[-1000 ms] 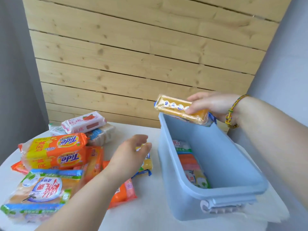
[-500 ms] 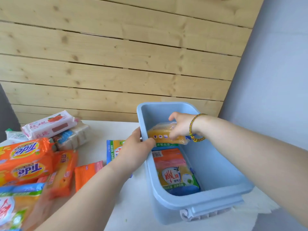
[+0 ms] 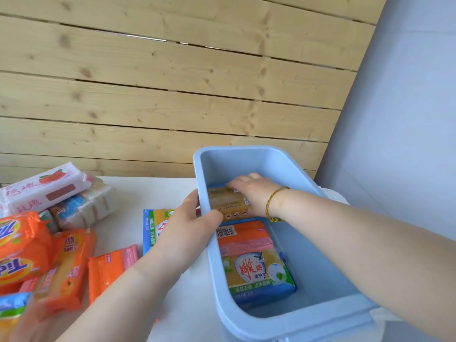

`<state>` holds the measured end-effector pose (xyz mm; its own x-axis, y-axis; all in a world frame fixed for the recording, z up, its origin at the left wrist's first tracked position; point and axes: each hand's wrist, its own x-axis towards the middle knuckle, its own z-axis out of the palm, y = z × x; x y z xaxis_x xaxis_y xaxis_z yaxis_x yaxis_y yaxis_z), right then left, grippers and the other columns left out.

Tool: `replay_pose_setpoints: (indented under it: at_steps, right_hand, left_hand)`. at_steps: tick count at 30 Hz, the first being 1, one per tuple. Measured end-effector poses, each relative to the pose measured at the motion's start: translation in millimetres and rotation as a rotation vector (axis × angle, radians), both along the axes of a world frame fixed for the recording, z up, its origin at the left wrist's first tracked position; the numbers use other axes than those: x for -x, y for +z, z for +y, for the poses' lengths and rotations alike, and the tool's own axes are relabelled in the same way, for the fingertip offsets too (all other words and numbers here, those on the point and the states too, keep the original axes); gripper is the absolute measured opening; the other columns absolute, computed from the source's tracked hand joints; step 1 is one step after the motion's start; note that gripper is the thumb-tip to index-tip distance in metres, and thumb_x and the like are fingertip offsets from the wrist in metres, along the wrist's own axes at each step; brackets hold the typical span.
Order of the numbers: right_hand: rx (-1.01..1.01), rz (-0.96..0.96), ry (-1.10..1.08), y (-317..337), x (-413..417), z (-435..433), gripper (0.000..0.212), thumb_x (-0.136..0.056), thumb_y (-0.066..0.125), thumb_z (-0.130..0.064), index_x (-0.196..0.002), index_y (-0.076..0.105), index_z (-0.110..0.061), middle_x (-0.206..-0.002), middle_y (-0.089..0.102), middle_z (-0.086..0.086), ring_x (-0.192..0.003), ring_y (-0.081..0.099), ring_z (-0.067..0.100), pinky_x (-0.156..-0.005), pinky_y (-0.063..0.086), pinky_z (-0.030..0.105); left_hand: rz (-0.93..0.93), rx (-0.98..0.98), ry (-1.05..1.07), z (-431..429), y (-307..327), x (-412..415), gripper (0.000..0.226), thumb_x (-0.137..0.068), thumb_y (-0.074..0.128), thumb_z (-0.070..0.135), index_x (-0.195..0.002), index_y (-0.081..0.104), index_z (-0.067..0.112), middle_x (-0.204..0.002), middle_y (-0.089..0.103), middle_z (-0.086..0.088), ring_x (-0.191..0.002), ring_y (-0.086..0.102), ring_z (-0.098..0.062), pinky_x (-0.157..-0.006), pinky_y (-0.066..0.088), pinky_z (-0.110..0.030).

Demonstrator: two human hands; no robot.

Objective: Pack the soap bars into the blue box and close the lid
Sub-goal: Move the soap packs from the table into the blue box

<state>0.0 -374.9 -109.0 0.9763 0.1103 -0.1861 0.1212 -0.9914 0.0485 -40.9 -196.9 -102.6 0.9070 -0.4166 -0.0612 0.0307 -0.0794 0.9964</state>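
Note:
The blue box (image 3: pixel 318 314) stands open on the white table, right of centre. Inside it my right hand (image 3: pixel 254 191) holds a yellow soap bar (image 3: pixel 228 202) low at the far end. Nearer me in the box lie an orange-pink soap pack (image 3: pixel 243 236) and a green-yellow soap pack (image 3: pixel 259 275). My left hand (image 3: pixel 190 225) grips the box's left rim, thumb inside. Loose soap packs lie left of the box: a yellow-blue one (image 3: pixel 155 225) partly behind my left hand, orange ones (image 3: pixel 108 267) and a white-pink one (image 3: pixel 42 188). No lid is visible.
A wooden plank wall (image 3: pixel 172 95) stands behind the table and a grey wall (image 3: pixel 399 119) close on the right. The pile of soap packs (image 3: pixel 22 248) fills the table's left side. A white sheet shows under the box's right edge.
My right hand has lowered the yellow soap bar from above the box's far rim down to the bottom. My left hand moved from the table packs to the box rim.

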Motion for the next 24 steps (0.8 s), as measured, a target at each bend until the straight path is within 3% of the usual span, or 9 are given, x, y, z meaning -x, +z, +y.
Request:
replay_pose_setpoints:
  at_steps: [4,14,18,20,24]
  right_hand:
    - [0.090,-0.034,-0.023,-6.7,-3.0,2.3,0.065,-0.081,0.059,-0.007,-0.140,0.033,-0.021,-0.132,0.034,0.011,-0.122,0.034,0.031,-0.095,0.044,0.040]
    - [0.081,-0.008,-0.044,-8.9,-4.6,0.6,0.074,-0.082,0.058,-0.005,-0.145,0.023,-0.023,-0.129,0.039,0.013,-0.119,0.040,0.032,-0.097,0.043,0.038]
    - [0.093,0.025,-0.058,-4.9,-7.4,2.5,0.075,-0.081,0.062,-0.010,-0.144,0.024,-0.023,-0.130,0.039,0.012,-0.121,0.041,0.031,-0.096,0.043,0.036]
    - [0.126,0.051,-0.063,-4.4,-5.4,5.8,0.079,-0.080,0.066,-0.015,-0.144,0.021,-0.021,-0.131,0.038,0.012,-0.122,0.040,0.030,-0.096,0.043,0.036]
    - [0.128,0.109,-0.117,4.8,0.8,8.7,0.085,-0.075,0.070,-0.025,-0.144,0.021,-0.020,-0.136,0.037,0.009,-0.126,0.039,0.029,-0.098,0.042,0.037]
  left_hand:
    - [-0.015,0.007,0.001,0.1,0.1,0.4,0.025,-0.082,0.045,0.008,-0.085,0.055,0.032,-0.078,0.067,0.004,-0.050,0.061,0.003,-0.047,0.049,-0.011]
    - [-0.012,0.048,0.001,-0.5,1.3,3.2,0.027,-0.082,0.046,0.008,-0.079,0.055,0.033,-0.068,0.066,0.009,-0.047,0.061,0.003,-0.042,0.046,-0.010]
    - [-0.026,0.017,-0.007,-0.4,2.8,2.5,0.025,-0.083,0.046,0.010,-0.084,0.054,0.034,-0.077,0.065,0.006,-0.056,0.063,-0.002,-0.054,0.052,-0.015]
    - [-0.035,-0.015,-0.001,-0.4,3.6,3.6,0.024,-0.083,0.046,0.014,-0.095,0.054,0.033,-0.082,0.065,0.006,-0.067,0.063,-0.008,-0.065,0.053,-0.022]
    - [-0.063,-0.085,-0.003,4.5,4.2,5.6,0.026,-0.087,0.045,0.027,-0.111,0.051,0.030,-0.096,0.066,0.006,-0.084,0.063,-0.009,-0.076,0.051,-0.024]
